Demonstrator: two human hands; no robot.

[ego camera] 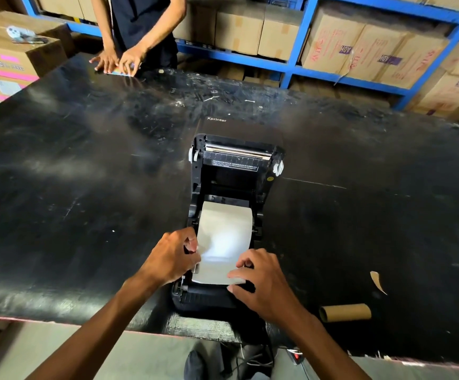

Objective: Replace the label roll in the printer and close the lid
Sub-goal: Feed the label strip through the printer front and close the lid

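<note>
So the label roll is being seated in the printer bay, axis crosswise. Its loose end is being pinched at the printer's near edge by the left hand and right hand; the lid is being left open beyond.

head cam | forward-down | near printer | single view

Black printer with white latches and white lettering on a scuffed, white-flecked glossy black table; label roll plain white; spent core brown cardboard; shelving bright blue; cartons tan with red print, purple patches.
</note>
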